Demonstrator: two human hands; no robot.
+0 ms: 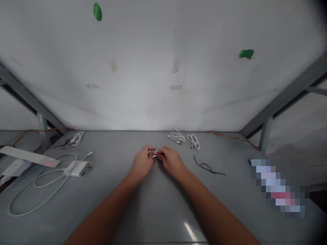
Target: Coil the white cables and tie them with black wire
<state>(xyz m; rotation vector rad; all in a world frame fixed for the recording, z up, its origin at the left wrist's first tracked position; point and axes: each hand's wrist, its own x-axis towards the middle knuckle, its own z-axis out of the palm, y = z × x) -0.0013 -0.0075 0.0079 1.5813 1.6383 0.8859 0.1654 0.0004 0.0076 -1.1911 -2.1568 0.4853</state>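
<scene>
the left hand and the right hand pinched a small white cable end together above the counter. two coiled white cables and a black wire lay nearby, with no hand on them.

Bare forearms angled inward, left hand and right hand meeting at the fingertips.
</scene>
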